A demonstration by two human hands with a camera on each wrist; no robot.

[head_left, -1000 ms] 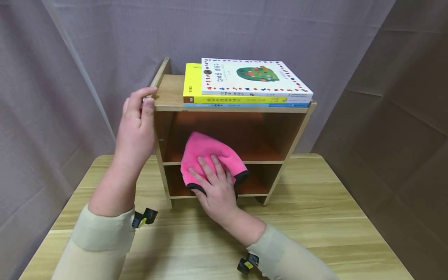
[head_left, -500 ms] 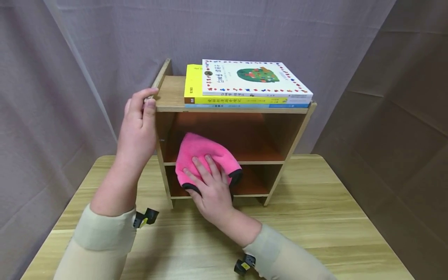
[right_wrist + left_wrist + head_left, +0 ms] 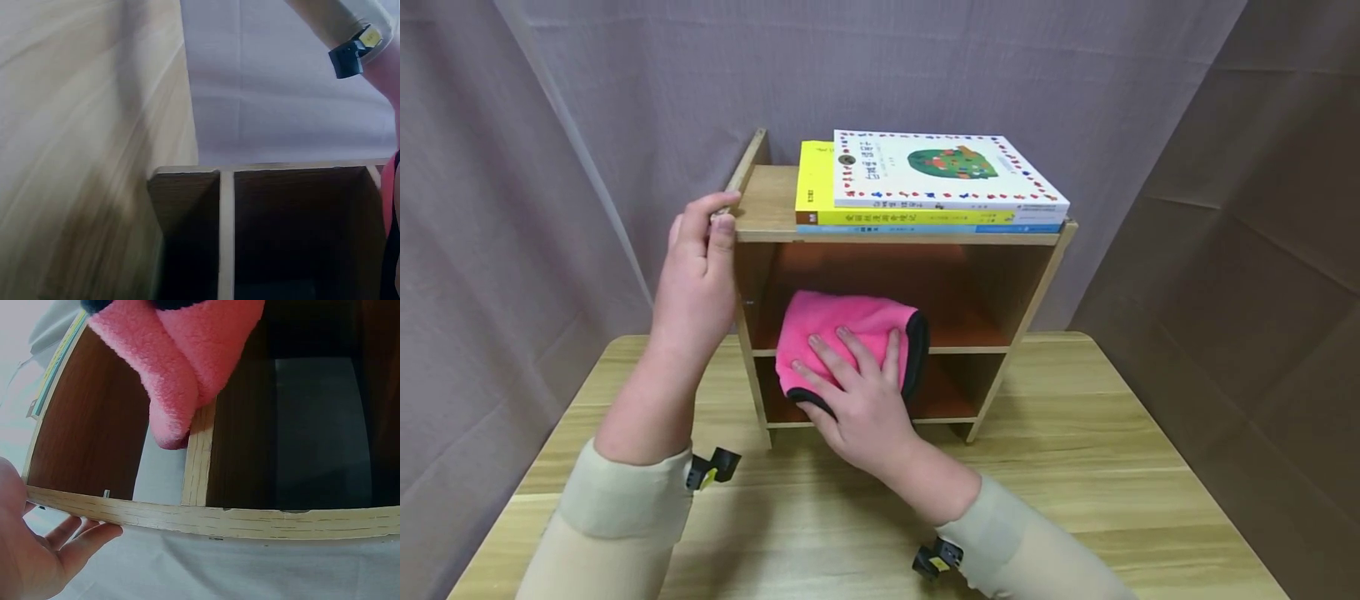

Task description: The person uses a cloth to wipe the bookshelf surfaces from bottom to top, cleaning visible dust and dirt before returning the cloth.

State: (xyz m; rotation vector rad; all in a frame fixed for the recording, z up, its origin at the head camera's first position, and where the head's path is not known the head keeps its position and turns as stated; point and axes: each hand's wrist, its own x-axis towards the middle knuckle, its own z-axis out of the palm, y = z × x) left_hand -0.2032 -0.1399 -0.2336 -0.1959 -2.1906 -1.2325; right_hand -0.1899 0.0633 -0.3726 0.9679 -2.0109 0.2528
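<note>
One wood-grain table point(image 3: 1075, 467) is carrying one shelf unit point(image 3: 925, 238), its two visible compartments opening toward the person, one above the other. Three books point(image 3: 955, 167) — one white, one yellow, one blue — are lying flat in a stack on its top. One pink cloth point(image 3: 857, 312) with black trim is lying across the front edge of the middle shelf point(image 3: 970, 350), hiding parts of both compartments. Two hands are working: the left hand point(image 3: 694, 279) is gripping the unit's upper left corner, fingers curling around it, while the right hand point(image 3: 867, 415) is pressing on the cloth, fingers splayed and nearly straight rather than closing round it. The person is seemingly wiping that shelf edge while steadying the unit; the next move is probably calling for sliding the cloth along the wood under even pressure
</note>
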